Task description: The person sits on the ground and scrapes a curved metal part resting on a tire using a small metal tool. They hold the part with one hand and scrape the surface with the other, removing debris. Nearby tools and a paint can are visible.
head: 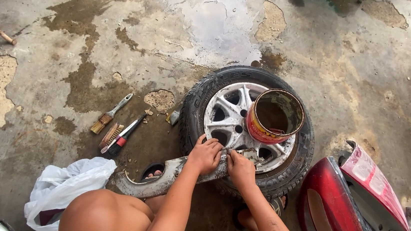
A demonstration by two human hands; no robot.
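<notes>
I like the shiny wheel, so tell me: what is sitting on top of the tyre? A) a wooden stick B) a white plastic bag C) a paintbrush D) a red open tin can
D: the red open tin can rests on the rim of the tyre, while the bag, brushes and stick lie on the floor.

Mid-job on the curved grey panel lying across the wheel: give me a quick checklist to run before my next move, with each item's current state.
1. Both hands on the curved grey panel: left hand and right hand rest on it side by side. Ok.
2. Panel supported: one end lies on the wheel, the other hangs free. Not ok.
3. Open red can steady: tilted on the rim. Not ok.
4. Brushes within reach on the floor. Ok.
5. Floor dry: wet patches. Not ok.
6. What the right fingers pinch: cannot tell.
</notes>
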